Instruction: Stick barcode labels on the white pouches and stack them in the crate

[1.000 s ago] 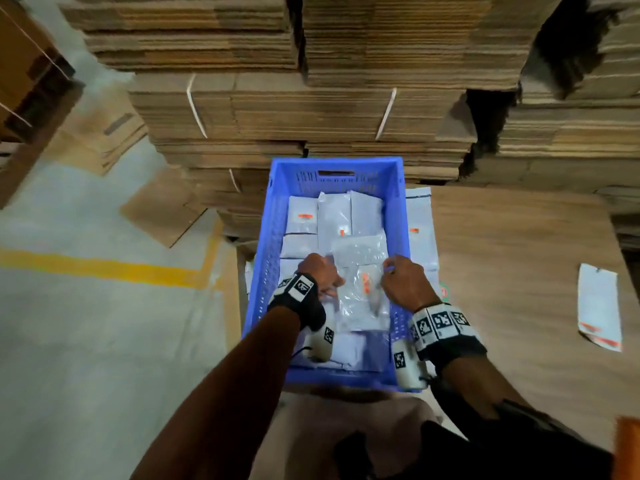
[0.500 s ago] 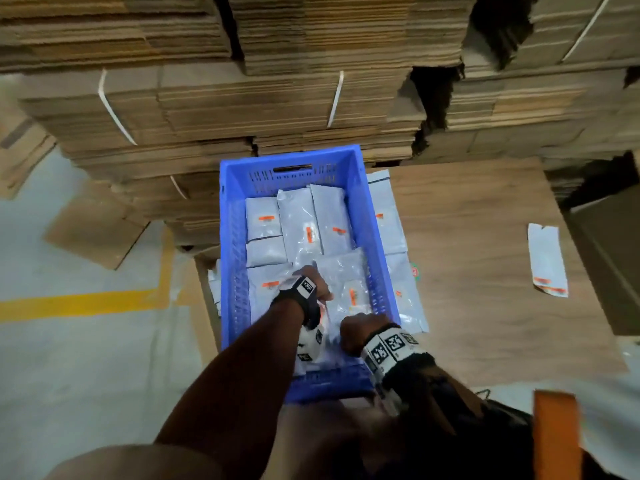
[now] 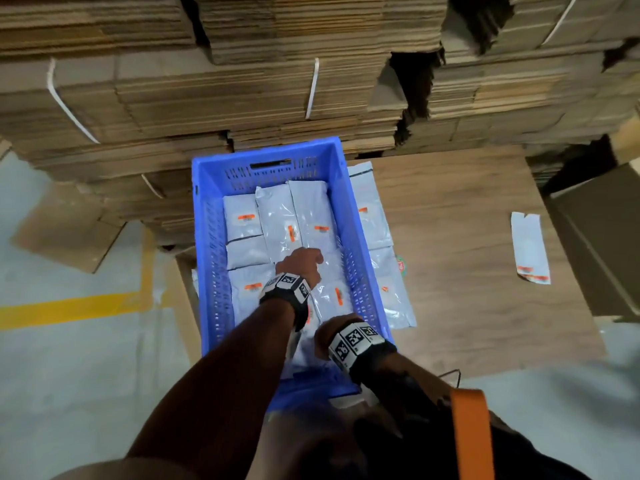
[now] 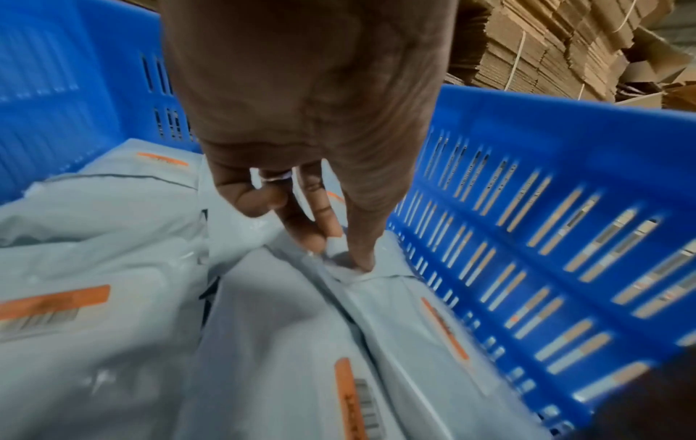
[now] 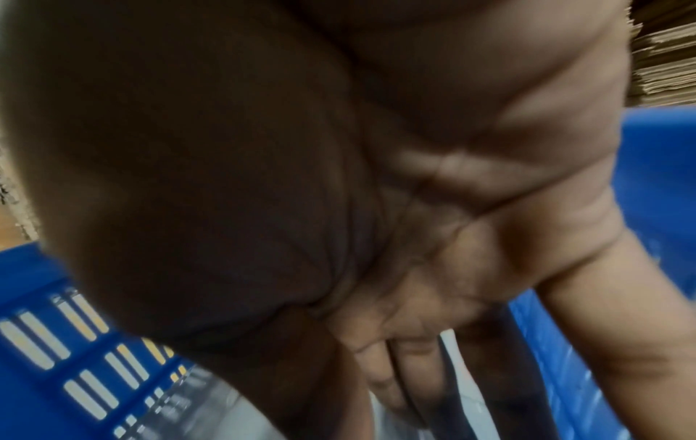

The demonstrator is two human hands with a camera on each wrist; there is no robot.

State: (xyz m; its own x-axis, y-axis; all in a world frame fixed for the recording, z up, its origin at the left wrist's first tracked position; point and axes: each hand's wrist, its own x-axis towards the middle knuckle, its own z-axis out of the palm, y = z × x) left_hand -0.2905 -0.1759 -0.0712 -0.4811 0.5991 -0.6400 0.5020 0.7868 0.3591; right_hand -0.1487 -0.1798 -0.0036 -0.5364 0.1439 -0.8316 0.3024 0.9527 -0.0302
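A blue slotted crate point(image 3: 207, 271) point(image 4: 565, 178) point(image 5: 75, 342) stands at the table's left edge, lined with several white pouches bearing orange barcode labels point(image 3: 246, 218). One labelled white pouch point(image 3: 329, 306) point(image 4: 286, 312) lies on top along the crate's right wall. My left hand point(image 3: 303, 263) point(image 4: 335, 250) points down at its far end and pinches the edge between thumb and fingers. At the near end, my right hand point(image 3: 334, 332) point(image 5: 380, 375) has its fingers curled down onto the pouch; the right wrist view is blurred and mostly palm.
Two more labelled pouches point(image 3: 370, 216) lie on the wooden table point(image 3: 467, 271) against the crate's right side. A white strip point(image 3: 530, 247) lies farther right. Strapped stacks of flat cardboard point(image 3: 207, 98) rise behind. An orange strap point(image 3: 471, 434) hangs near my body.
Both hands have lowered the pouch from above the crate onto the pile. The right hand slid back to the near end, and the left hand went toward the far end.
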